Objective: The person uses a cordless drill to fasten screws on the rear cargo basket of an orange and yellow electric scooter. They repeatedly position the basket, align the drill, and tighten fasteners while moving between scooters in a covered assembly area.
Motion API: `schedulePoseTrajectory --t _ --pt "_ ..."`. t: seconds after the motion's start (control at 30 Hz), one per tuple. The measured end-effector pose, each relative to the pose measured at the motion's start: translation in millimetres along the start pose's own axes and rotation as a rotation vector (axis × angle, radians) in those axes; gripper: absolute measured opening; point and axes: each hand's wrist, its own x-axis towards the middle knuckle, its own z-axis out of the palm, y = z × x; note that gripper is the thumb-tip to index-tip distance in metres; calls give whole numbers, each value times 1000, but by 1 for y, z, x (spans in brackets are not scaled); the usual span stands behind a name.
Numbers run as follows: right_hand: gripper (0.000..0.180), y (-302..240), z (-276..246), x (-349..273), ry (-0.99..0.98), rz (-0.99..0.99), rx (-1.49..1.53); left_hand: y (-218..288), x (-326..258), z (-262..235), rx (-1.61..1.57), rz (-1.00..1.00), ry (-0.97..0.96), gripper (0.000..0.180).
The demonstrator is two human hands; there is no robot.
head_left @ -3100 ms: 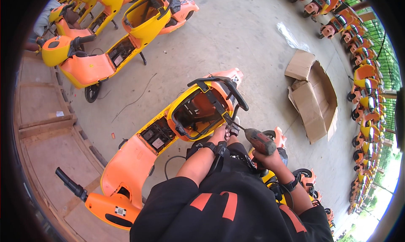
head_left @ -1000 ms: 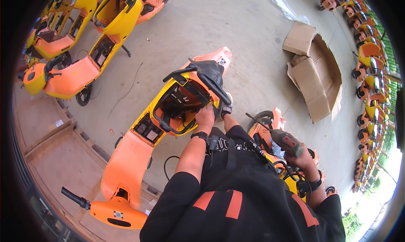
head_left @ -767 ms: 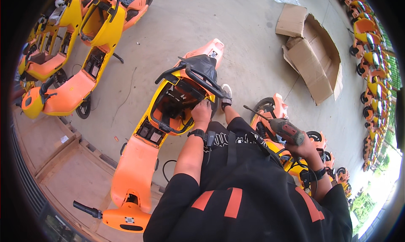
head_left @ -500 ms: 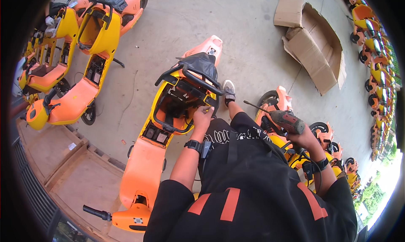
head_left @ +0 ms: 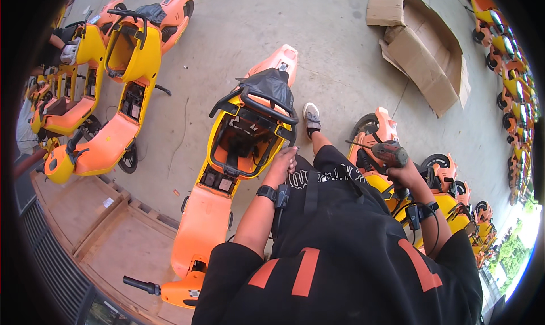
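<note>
The orange-and-yellow scooter point(head_left: 227, 172) lies across the concrete floor point(head_left: 238, 47), nose toward the lower edge, seat off and the open compartment point(head_left: 241, 146) showing under the black rear rack point(head_left: 261, 95). The work looks to be at the fastening stage on the rim of that compartment, on its right side.

The left hand point(head_left: 282, 161) rests against that right rim, fingers curled loosely; I cannot tell whether it pinches anything small. The right hand point(head_left: 404, 169) is closed round the grip of a drill point(head_left: 381, 152), held off to the right, bit pointing left, well apart from the compartment. The next move likely calls for swinging the bit across to the rim where the left hand sits and lining it up square before pressing.

A second scooter point(head_left: 392, 160) stands close by the person's right side, crowding the drill arm. The person's shoe point(head_left: 311, 118) is planted just beside the rack. Flattened cardboard point(head_left: 423, 47) lies near the floor's far right corner; more scooters point(head_left: 113, 98) are parked at the left.
</note>
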Motion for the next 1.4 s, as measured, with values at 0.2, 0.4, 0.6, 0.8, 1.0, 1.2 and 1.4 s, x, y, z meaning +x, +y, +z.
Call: schedulePoseTrajectory --t 0.2,0.4,0.6,0.8,1.0,1.2,1.4 --pt "48 22 5 -4 51 63 74 7 13 20 82 -29 130 24" --pt "43 34 8 -4 87 47 86 8 40 51 425 150 179 31" --pt "37 46 26 -12 201 31 179 1 34 4 904 551 759 35" --pt "41 79 68 0 229 53 345 4 49 -24 1007 555 718 49" --pt "45 79 121 51 267 28 536 -10 72 -44 947 540 694 48" --pt "38 96 177 135 309 23 748 -16 85 -51 830 843 665 50" --pt "41 137 230 174 276 81 857 -24 82 -64 976 931 681 45"
